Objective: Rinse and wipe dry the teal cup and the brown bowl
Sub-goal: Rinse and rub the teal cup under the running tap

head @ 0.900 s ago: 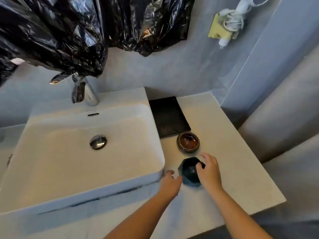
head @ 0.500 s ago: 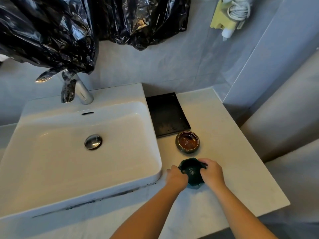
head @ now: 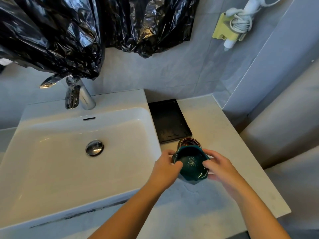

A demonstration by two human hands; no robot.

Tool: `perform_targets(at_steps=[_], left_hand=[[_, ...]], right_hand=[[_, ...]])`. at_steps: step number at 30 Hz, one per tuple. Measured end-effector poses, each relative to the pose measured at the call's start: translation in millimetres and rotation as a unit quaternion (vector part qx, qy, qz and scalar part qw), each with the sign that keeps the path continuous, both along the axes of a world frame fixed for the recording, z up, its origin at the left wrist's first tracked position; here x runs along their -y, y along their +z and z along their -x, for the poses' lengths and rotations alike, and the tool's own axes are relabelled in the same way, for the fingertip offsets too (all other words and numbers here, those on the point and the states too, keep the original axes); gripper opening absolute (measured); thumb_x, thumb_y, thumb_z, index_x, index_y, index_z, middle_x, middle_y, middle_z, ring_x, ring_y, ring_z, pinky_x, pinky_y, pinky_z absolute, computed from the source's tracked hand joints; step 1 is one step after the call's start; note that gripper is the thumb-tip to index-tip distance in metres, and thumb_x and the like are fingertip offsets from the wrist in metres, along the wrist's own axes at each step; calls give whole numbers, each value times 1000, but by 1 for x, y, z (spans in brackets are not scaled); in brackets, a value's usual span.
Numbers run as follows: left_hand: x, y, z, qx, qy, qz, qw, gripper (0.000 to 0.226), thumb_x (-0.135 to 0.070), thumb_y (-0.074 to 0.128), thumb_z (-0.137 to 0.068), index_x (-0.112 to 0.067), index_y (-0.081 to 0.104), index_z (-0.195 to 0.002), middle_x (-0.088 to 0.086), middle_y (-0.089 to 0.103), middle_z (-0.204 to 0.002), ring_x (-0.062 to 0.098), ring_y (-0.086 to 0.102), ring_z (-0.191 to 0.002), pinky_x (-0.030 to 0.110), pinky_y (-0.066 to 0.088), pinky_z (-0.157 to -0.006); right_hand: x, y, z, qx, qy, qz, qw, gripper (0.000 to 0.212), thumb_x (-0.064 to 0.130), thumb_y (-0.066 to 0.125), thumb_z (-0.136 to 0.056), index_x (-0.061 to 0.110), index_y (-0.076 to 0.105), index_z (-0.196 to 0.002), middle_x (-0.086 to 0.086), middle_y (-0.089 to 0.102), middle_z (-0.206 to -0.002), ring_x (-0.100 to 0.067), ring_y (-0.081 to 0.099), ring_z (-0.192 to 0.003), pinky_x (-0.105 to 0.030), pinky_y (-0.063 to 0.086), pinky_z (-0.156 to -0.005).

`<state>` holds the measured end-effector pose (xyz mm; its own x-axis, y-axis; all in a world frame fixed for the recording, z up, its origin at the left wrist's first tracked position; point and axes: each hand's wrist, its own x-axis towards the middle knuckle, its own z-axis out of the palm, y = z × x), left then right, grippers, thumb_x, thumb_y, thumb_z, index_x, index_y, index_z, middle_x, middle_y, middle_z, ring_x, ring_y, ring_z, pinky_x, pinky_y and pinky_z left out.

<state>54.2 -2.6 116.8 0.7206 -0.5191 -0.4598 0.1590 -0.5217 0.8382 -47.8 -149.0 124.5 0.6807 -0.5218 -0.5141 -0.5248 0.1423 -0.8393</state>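
**Teal cup gripped in both hands**

The left hand [head: 164, 167] and right hand [head: 220, 167] clamp the teal cup [head: 189, 167] from either side above the surface [head: 224, 135]. Just behind it sits the brown bowl [head: 188, 141], then a black tray [head: 169, 121]. The sink [head: 51, 169] lies left.

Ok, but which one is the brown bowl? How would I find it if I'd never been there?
Start at the big white sink and look right, onto the pale countertop. A flat black tray lies there; the brown bowl sits just past its near corner, partly hidden behind the teal cup held in both hands. It's the small round one, shiny brown inside with a gold-looking rim.
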Motion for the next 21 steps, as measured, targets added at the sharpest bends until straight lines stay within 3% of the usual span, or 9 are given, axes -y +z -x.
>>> perform_targets(at_steps=[3,6,10,14,18,21], left_hand=[[-40,19,-27,5,30,40,999,31,-16,58,-85,-29,53,-113,0,64,-102,20,63,-96,42,56,-86],[-87,29,-57,15,54,57,997,32,-19,62,-85,-32,54,-113,0,65,-108,22,64,-98,43,56,-86],[-158,34,-101,53,96,57,992,32,-25,60,-91,-21,55,-123,3,64,-115,19,64,-99,39,56,-85],[-220,53,-154,109,230,135,958,23,-10,54,-93,-15,60,-115,3,66,-113,19,63,-104,38,54,-89],[-244,80,-200,24,246,288,925,53,-16,63,-84,-12,47,-134,-1,58,-129,15,57,-118,38,49,-97],[-238,92,-222,-65,279,363,886,54,-10,50,-95,-2,30,-145,10,48,-141,21,52,-125,42,43,-104]], right_hand=[[-23,17,-23,51,64,-92,992,35,5,53,-94,28,65,-117,-6,73,-109,-28,70,-101,-46,59,-85],[-57,16,-58,76,97,-120,985,37,5,54,-94,24,63,-125,-8,72,-115,-29,70,-104,-49,58,-87],[-113,6,-111,75,88,-153,981,34,9,58,-94,21,63,-125,-10,71,-117,-29,72,-99,-39,60,-75],[-165,0,-159,71,62,-156,983,31,9,60,-92,19,66,-121,-10,71,-112,-31,72,-95,-36,59,-70],[-202,0,-198,76,36,-152,985,19,9,61,-92,20,69,-106,-10,70,-108,-31,69,-99,-33,59,-66],[-217,-4,-219,79,7,-143,986,20,9,63,-91,17,69,-108,-11,72,-107,-29,70,-100,-34,61,-69]])
